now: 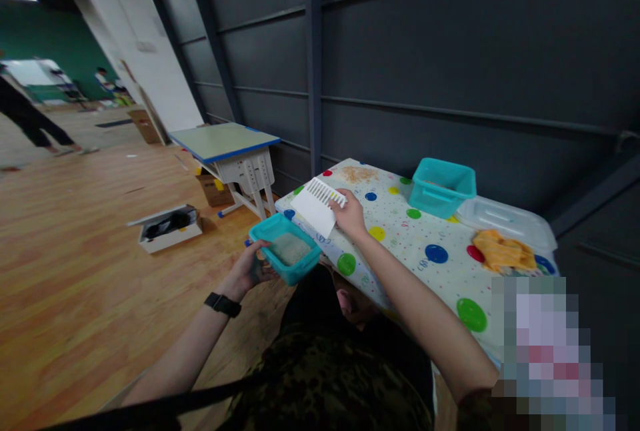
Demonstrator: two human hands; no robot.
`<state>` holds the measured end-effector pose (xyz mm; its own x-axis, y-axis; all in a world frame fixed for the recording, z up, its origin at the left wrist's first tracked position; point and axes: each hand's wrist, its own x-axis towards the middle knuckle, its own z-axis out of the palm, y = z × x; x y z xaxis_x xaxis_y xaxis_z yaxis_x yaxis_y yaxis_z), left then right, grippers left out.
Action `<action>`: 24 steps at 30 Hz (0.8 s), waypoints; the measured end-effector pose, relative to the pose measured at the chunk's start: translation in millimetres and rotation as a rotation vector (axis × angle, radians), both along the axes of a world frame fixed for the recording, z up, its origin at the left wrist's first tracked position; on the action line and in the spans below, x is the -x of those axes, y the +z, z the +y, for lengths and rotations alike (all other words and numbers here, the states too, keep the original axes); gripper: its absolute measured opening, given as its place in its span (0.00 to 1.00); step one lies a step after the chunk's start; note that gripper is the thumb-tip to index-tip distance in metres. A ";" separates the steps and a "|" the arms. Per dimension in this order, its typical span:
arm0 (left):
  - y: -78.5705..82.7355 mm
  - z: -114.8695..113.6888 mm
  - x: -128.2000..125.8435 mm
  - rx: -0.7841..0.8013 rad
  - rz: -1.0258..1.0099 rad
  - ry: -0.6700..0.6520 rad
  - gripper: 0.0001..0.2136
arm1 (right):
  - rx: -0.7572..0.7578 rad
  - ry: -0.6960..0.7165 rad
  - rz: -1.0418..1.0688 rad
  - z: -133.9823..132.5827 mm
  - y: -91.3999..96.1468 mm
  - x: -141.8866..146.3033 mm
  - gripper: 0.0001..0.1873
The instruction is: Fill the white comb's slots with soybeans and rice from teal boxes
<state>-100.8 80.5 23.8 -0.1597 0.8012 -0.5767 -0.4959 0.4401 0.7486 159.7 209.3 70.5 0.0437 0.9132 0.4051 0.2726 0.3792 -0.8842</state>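
Note:
My left hand (253, 264) grips a teal plastic container (293, 276) by its left side, fingers beneath and thumb at the rim. Whitish grains (287, 248) lie inside it. The container is held just off the table's front left edge. In my right hand (349, 212) is a flat white comb-like scraper (315, 212) with a row of slots along its far edge. It is pinched at the right side, over the table edge and just above the container. Beyond it, light brown grains (357, 174) are spread on the patterned tablecloth (400, 244).
Farther back on the table stand a second teal container (443, 187), a clear plastic lid (510, 219) and an orange cloth (503, 251). A school desk (225, 143) and an open white box (170, 227) are to the left. Dark wall panels (450, 51) rise behind the table.

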 end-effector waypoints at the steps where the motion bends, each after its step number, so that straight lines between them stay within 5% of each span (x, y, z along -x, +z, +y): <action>1: -0.4 0.1 0.1 0.002 -0.006 -0.001 0.09 | 0.009 0.015 -0.005 -0.3 -1.0 1.4 0.16; 6: -0.1 -2.7 -0.6 0.006 -0.007 0.007 0.09 | 0.021 0.061 0.095 6.4 -3.0 2.1 0.16; 10: 1.8 -5.6 -0.9 0.026 -0.006 0.003 0.08 | 0.009 -0.165 0.153 17.6 4.7 -22.6 0.16; 15: 2.8 -4.8 1.7 0.048 0.001 0.017 0.11 | -0.076 -0.413 -0.013 22.4 23.2 -62.3 0.20; 24: -1.8 -8.9 0.6 -0.016 0.000 0.024 0.08 | -0.067 -0.127 -0.355 75.8 72.5 -67.4 0.10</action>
<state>-101.4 71.5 22.0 -0.1793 0.8062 -0.5638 -0.5061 0.4159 0.7556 227.1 285.1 143.0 0.0013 0.8805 0.4740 0.6059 0.3764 -0.7009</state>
